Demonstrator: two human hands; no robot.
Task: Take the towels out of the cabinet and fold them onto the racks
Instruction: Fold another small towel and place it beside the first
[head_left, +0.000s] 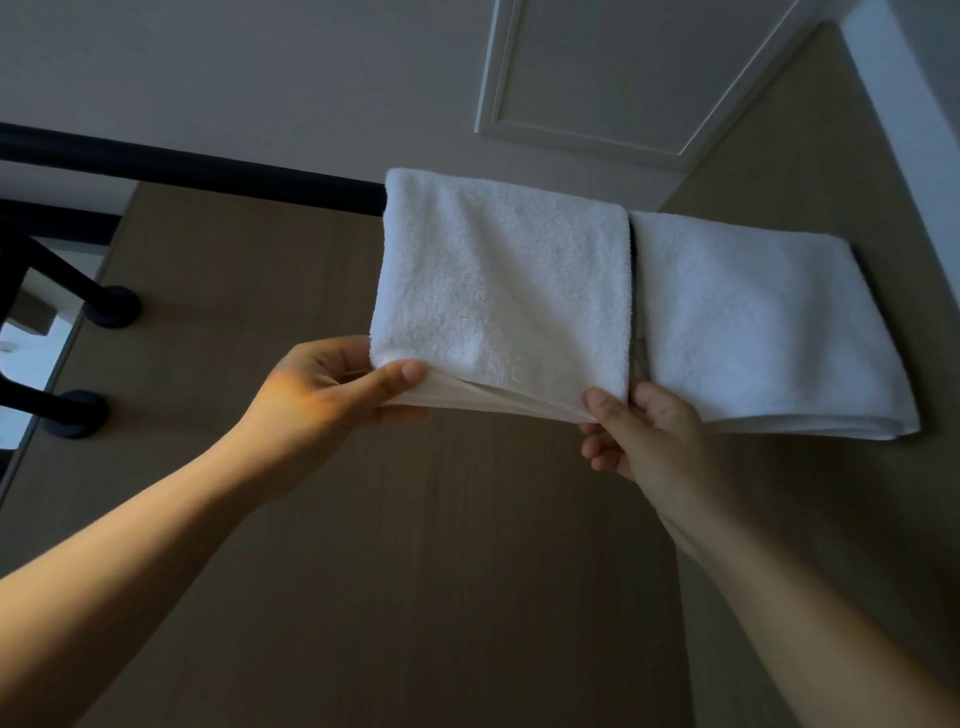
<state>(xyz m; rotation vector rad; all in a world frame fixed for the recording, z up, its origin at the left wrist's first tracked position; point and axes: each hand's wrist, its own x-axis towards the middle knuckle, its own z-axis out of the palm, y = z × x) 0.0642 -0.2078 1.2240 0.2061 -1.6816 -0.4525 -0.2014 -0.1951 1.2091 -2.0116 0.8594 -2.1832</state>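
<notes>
Head view: rack (208, 170) end behind towels (498, 280)

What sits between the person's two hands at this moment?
In the head view, only the lower hem of the left towel spans between the left hand and the right hand; each pinches a bottom corner.

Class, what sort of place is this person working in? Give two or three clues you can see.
Probably a bathroom, perhaps a hotel's: a left towel and a right towel, both white and folded, sit side by side on a black rack fixed to a wood-panelled wall.
</notes>
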